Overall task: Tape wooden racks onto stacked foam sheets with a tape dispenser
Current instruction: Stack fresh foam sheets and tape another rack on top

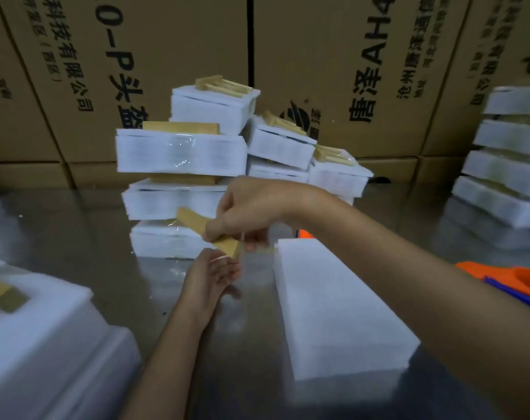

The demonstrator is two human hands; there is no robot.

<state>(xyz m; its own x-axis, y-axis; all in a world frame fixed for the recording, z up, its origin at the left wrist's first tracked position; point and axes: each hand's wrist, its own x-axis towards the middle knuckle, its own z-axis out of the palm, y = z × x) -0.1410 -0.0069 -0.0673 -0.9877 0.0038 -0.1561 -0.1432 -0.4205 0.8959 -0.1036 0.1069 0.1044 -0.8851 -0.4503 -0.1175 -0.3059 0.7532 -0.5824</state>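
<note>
Tall printed cardboard cartons (154, 71) wall off the back of a shiny metal worktable (75, 234), and the head view, the only one, takes in finished bundles (181, 153) of white foam with wood taped on top, piled in the middle, with more stacked at the right edge (506, 165). The right hand (251, 212) reaches across with fingers curled, pinching a wooden rack (207, 230) held tilted in the air above the table. The left hand (212, 275) lies just below it, palm up and fingers relaxed, gripping nothing, its fingertips near the rack's lower end; whether they touch is hard to tell. A bare stack of foam sheets (333, 304) rests just to the right of both hands, nothing on it yet. The orange tape dispenser (524, 278) sits at the right, partly hidden by the forearm. To do this step well, the rack should probably go down flat and centred on the foam, square to its edges, and be pressed steady by the free hand before any tape is drawn over it.
</note>
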